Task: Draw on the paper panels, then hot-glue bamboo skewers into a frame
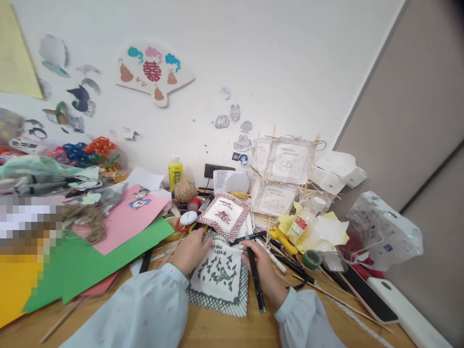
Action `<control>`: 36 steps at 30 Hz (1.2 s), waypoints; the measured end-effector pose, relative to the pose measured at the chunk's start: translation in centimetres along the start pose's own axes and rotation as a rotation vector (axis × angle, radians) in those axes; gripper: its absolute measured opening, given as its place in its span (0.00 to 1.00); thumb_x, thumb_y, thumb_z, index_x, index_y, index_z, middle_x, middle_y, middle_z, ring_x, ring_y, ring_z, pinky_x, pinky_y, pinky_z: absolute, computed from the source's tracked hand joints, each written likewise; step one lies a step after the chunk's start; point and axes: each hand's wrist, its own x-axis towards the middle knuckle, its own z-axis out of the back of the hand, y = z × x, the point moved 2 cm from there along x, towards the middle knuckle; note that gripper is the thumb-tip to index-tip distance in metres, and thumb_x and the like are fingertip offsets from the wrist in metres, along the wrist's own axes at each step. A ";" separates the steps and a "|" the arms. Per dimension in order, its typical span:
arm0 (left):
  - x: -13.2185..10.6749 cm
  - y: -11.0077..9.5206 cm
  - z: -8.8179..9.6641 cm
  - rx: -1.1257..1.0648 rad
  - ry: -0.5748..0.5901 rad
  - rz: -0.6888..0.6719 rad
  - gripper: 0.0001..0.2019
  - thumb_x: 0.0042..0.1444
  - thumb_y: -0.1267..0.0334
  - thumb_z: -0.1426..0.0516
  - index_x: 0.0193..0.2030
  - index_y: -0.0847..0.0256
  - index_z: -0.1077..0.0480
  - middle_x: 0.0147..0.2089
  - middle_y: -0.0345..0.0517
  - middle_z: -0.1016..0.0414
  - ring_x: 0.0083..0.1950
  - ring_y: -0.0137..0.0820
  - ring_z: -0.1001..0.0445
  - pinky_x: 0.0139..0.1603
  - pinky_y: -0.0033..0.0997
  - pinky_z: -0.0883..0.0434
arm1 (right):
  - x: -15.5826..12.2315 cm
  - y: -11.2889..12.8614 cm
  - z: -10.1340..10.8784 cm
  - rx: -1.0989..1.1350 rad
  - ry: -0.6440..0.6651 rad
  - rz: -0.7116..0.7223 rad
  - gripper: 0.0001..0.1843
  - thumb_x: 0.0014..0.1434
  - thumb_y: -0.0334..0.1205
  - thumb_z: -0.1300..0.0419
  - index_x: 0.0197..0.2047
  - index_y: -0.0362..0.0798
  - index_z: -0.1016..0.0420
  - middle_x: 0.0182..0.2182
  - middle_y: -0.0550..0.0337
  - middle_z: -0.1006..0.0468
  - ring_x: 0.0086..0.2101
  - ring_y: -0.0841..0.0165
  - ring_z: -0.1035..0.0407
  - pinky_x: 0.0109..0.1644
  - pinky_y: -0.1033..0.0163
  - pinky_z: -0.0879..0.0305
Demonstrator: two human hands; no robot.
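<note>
On the table (213,335), right of the patterned cloth (219,280), a black pen (256,280) is held wallward by the right hand (267,273); whether the left hand (190,253) grips cannot be told.

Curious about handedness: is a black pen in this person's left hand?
No, the right hand holds a black pen; the left hand rests at the edge of the green-bordered drawing.

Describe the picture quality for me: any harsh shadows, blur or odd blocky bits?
Head view: light looks soft and even, with no hard-edged shadow around the left hand or right hand; head view: fine lines on the green-printed cloth look slightly soft; head view: coarse square blocks mask part of the orange sheet.
</note>
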 end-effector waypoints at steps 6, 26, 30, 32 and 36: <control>0.5 0.2 -0.9 -0.656 0.068 0.070 0.20 0.50 0.48 0.46 0.40 0.63 0.33 0.37 0.49 0.24 0.39 0.39 0.26 0.37 0.34 0.32 | 0.9 0.8 2.8 0.117 -0.289 -0.065 0.17 0.52 0.39 0.39 0.46 0.49 0.30 0.40 0.55 0.25 0.40 0.64 0.29 0.49 0.56 0.33; 1.2 0.7 -0.6 -0.733 -0.186 -0.059 0.19 0.45 0.50 0.41 0.38 0.63 0.30 0.39 0.48 0.24 0.41 0.41 0.26 0.43 0.40 0.29 | 1.4 -0.2 2.5 0.157 -0.447 -0.033 0.13 0.50 0.40 0.39 0.41 0.49 0.29 0.34 0.57 0.24 0.34 0.65 0.28 0.41 0.58 0.28; 1.7 1.2 -0.6 -0.885 -0.210 -0.040 0.23 0.46 0.46 0.42 0.40 0.65 0.32 0.40 0.50 0.24 0.42 0.41 0.26 0.43 0.39 0.28 | 1.8 -1.3 2.6 0.156 -0.455 -0.066 0.14 0.49 0.43 0.37 0.40 0.49 0.27 0.30 0.57 0.24 0.31 0.65 0.28 0.38 0.59 0.27; 1.7 0.9 -0.3 -0.979 -0.219 -0.029 0.26 0.46 0.44 0.42 0.43 0.65 0.35 0.42 0.51 0.25 0.43 0.41 0.26 0.44 0.39 0.28 | 1.8 -1.7 2.4 0.115 -0.372 -0.068 0.14 0.50 0.43 0.38 0.42 0.50 0.27 0.32 0.57 0.23 0.33 0.63 0.27 0.40 0.57 0.27; 1.0 -0.3 0.2 -1.127 -0.224 -0.031 0.30 0.46 0.45 0.41 0.50 0.63 0.38 0.53 0.54 0.29 0.53 0.41 0.30 0.54 0.40 0.33 | 1.0 -2.1 1.4 0.037 -0.230 -0.071 0.17 0.53 0.41 0.40 0.47 0.51 0.30 0.38 0.55 0.22 0.38 0.61 0.27 0.44 0.54 0.28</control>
